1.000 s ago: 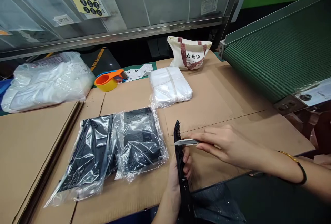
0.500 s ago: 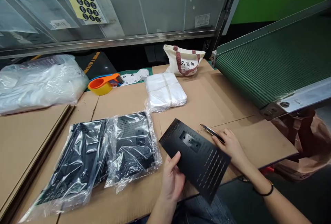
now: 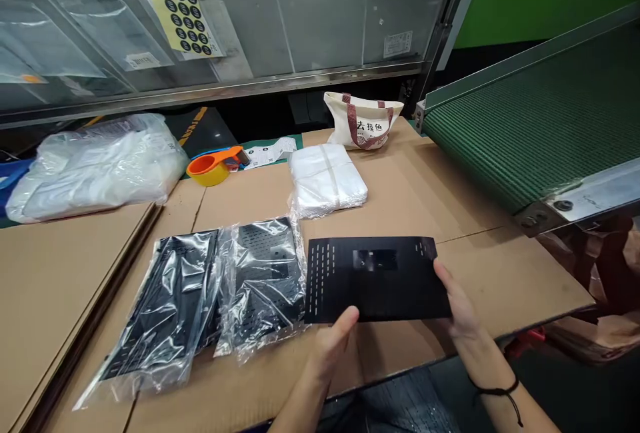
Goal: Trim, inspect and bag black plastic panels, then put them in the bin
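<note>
A black rectangular panel with rows of short slots and a recessed rectangle (image 3: 340, 293) is held over the table, its face toward me. My left hand (image 3: 327, 346) grips its lower edge, thumb in front and the other fingers hidden behind. On the right edge, my right hand (image 3: 460, 306) closes with the thumb on the face and fingers out of sight behind the panel. The slim pen-like tool seen earlier does not show now. To the left lie a clear bag with a similar black panel (image 3: 267, 280) and another clear bag of black pieces (image 3: 173, 300).
Behind the panel sits a tied stack of clear bags (image 3: 327, 180). Further back are a tape dispenser (image 3: 210, 166) and a cream tote bag (image 3: 363, 123). A green conveyor belt (image 3: 540, 113) rises at the right. Flat cardboard (image 3: 70, 273) is piled at the left.
The panel has turned, so its larger group of slots is now at the left. My right hand has moved from the pen-like tool to the panel's right edge. The view has shifted slightly.
</note>
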The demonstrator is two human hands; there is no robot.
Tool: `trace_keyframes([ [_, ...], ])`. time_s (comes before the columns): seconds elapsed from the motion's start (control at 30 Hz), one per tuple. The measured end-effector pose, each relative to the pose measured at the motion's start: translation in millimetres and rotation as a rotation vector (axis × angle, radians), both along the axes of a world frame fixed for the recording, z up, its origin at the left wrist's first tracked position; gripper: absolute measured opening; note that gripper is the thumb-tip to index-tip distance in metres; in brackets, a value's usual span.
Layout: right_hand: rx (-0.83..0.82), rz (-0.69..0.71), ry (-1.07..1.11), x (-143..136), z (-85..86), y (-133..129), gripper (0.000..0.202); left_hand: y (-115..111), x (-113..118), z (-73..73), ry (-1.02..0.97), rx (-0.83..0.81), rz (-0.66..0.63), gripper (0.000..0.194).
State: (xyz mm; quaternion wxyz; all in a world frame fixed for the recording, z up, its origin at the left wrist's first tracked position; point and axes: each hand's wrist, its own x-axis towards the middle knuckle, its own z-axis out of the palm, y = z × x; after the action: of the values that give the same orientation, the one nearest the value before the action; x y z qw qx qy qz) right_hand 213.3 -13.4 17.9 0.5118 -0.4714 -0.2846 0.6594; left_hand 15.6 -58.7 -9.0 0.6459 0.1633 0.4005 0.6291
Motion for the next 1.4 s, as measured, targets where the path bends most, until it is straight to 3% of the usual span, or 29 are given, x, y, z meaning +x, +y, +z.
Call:
trace_keyframes([
  [0.17,-0.002,-0.065,0.043,12,-0.5,6,0.039,6,1,18.0,0.190,0.246,0.167,0.071],
  [0.3,0.023,-0.130,0.009,16,-2.3,3,0.034,8,1,26.9,0.427,0.265,0.174,0.053],
  [0.4,0.035,-0.158,0.012,16,-2.8,1,0.033,6,1,28.0,0.467,0.278,0.183,0.053],
  [0.57,0.075,-0.120,0.009,16,0.2,0,0.039,4,4,19.0,0.432,0.309,0.144,0.067],
  [0.8,0.008,-0.148,0.219,12,6.8,1,0.042,3,1,-3.6,0.562,0.400,0.071,0.082],
  [1.17,0.107,-0.167,0.108,17,-1.2,-1,0.042,5,0,-3.0,0.602,0.394,0.077,0.080],
  [1.4,0.106,-0.165,-0.001,24,-5.5,-2,0.044,7,1,1.2,0.554,0.453,0.104,0.063],
])
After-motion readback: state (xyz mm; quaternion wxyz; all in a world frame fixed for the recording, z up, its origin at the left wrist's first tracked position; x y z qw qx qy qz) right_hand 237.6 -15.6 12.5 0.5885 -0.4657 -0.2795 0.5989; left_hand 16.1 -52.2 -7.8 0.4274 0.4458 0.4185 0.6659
